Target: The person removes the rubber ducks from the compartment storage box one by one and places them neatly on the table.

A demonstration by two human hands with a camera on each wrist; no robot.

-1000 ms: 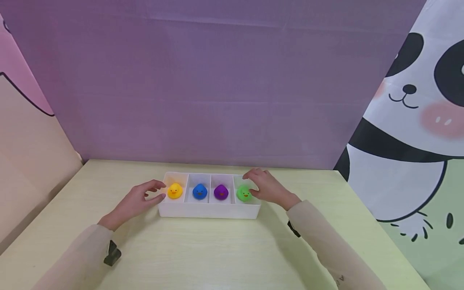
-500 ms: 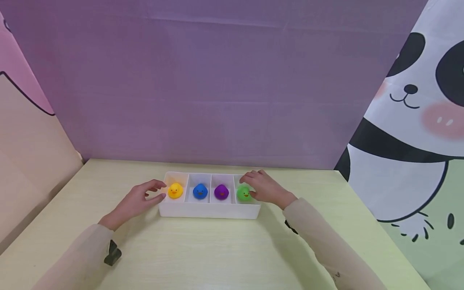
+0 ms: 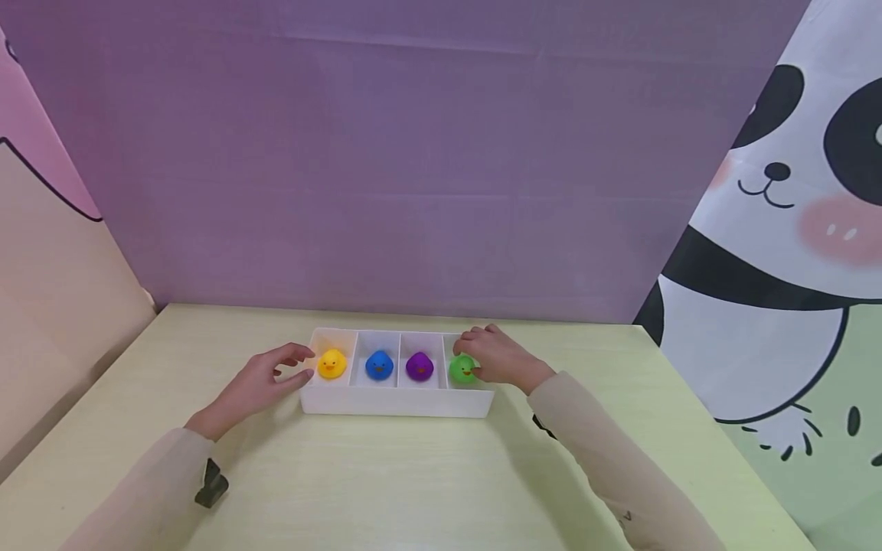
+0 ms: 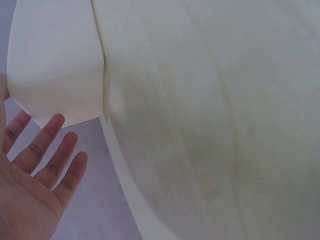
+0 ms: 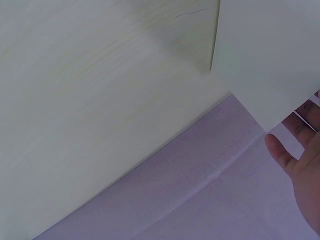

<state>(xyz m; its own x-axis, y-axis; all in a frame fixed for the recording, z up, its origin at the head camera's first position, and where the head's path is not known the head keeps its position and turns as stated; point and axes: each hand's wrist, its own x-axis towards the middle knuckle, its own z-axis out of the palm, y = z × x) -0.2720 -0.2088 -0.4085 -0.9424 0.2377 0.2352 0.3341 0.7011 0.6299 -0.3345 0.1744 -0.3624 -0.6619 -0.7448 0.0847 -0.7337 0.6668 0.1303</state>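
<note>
White tray [image 3: 396, 402] near table's far edge [image 3: 572, 327] | hands [image 3: 251, 384] [image 3: 498, 359], fingers apart, at its ends | room in front

Head view: a pale yellow, wood-grained, smooth-topped table [image 3: 406, 482] spans the lower part from 8 to 4 o'clock, its far edge straight. At 12 o'clock, beyond that edge, hangs a broad matt purple sheet [image 3: 413, 161] with faint horizontal creases. From 2 to 4 o'clock stands a printed wall panel [image 3: 779, 285] bearing a large black-and-white cartoon panda [image 3: 758, 363] with a pink cheek, over a pale green ground [image 3: 830, 490]. At 9 o'clock a plain beige wall surface [image 3: 55, 298] meets a pink area [image 3: 41, 145] at 10 o'clock, divided by a curved black line [image 3: 51, 187]. Lighting: diffuse; soft shadows on the table.
</note>
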